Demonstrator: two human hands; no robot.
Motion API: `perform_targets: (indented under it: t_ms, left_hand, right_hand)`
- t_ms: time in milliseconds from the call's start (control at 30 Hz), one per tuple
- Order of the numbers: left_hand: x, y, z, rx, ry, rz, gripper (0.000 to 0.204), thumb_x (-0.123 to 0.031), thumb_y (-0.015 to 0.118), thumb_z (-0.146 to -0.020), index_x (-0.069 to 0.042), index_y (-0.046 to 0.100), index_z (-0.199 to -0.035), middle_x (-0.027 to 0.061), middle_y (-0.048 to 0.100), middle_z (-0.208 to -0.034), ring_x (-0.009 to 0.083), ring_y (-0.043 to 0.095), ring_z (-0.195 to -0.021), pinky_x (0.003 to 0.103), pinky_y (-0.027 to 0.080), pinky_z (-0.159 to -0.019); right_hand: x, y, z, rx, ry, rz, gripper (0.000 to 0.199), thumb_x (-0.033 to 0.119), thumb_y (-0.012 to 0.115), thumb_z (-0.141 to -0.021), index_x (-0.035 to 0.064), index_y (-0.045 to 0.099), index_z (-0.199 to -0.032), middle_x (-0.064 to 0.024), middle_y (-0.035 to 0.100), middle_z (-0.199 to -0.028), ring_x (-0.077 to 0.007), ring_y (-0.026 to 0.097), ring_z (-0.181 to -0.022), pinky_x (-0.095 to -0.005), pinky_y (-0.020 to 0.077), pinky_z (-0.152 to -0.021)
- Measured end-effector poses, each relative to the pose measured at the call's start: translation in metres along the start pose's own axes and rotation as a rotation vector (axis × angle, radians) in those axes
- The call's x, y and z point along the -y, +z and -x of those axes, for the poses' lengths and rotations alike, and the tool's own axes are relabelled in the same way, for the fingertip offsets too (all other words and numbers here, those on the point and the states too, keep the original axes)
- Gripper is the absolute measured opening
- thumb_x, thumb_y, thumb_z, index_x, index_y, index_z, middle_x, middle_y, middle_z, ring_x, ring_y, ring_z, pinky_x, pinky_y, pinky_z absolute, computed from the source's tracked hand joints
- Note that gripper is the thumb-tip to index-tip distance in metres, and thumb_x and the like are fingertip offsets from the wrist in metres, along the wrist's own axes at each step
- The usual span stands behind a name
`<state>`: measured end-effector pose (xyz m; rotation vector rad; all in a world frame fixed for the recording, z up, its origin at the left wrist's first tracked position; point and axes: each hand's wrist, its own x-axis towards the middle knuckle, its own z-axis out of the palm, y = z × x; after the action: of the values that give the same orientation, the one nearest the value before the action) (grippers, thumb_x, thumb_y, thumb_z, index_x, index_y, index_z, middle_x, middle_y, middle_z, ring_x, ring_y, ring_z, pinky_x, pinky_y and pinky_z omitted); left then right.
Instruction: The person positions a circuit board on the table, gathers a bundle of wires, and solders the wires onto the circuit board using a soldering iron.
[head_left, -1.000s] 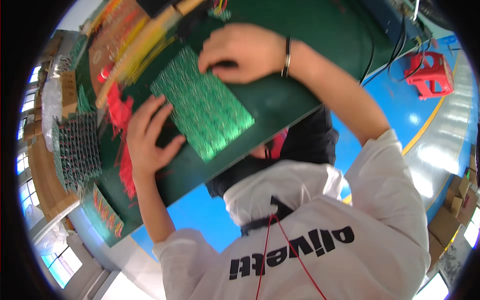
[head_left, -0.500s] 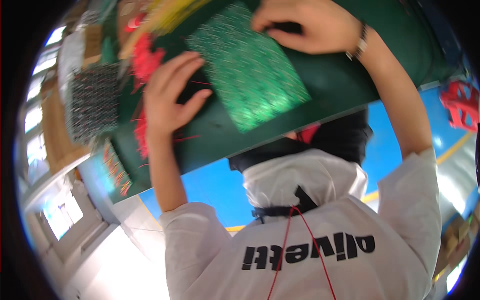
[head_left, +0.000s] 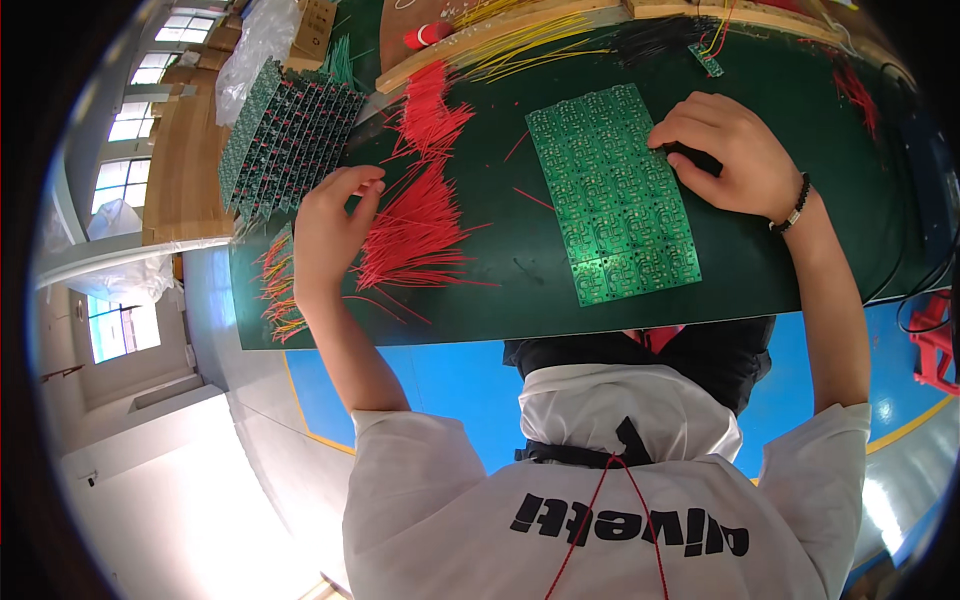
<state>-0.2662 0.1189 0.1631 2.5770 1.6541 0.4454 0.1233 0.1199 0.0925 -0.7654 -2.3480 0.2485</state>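
A green printed circuit board panel lies flat on the dark green table. My right hand is at its right edge, fingers curled, with a dark patch between thumb and fingers that could be a thing or shadow. My left hand hovers left of a pile of red wires, its thumb and fingertips drawn together; whatever they may pinch is too small to make out. Two loose red wires lie between the pile and the panel.
Stacked circuit boards stand at the far left, with red and yellow wired pieces nearer. Yellow wires, black wires and a small wired board lie along the back wooden strip. A red stool stands right.
The view has shifted and turned, and the blur is gone. My left hand's fingers, spread somewhat before, are now drawn together. My right hand stays beside the panel's edge.
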Motion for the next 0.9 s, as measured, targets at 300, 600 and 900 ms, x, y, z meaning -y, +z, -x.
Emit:
perform_targets:
  t_ms: [300,600,900]
  left_hand:
    - [-0.012,-0.017,0.062,0.469,-0.177,-0.098,0.093,-0.008,0.073,-0.054,-0.019,0.035,-0.138,0.0077,0.032,-0.142,0.0299,0.034,-0.129,0.041,0.034,-0.103]
    - [-0.009,-0.010,0.081,0.326,-0.185,-0.273,0.100,-0.010,0.074,-0.054,-0.023,0.029,-0.141,0.0047,0.027,-0.146,0.0303,0.028,-0.133,0.044,0.029,-0.106]
    - [0.013,0.012,0.051,0.185,0.011,-0.030,0.088,-0.026,0.080,-0.060,-0.014,0.038,-0.137,0.0094,0.037,-0.140,0.0298,0.040,-0.125,0.039,0.035,-0.102]
  right_hand:
    - [-0.004,0.002,0.001,0.002,0.006,-0.034,0.017,0.003,0.059,-0.074,0.0083,0.058,-0.089,-0.0050,0.057,-0.083,-0.0250,0.054,-0.078,-0.0360,0.0444,-0.070]
    - [0.002,0.004,0.000,-0.018,0.034,0.014,0.016,0.003,0.058,-0.074,0.0081,0.057,-0.090,-0.0050,0.056,-0.080,-0.0242,0.054,-0.077,-0.0354,0.0449,-0.069]
    - [0.004,0.004,0.001,-0.017,0.060,-0.003,0.014,0.006,0.059,-0.076,0.0099,0.058,-0.090,-0.0035,0.056,-0.080,-0.0237,0.055,-0.078,-0.0348,0.0455,-0.070]
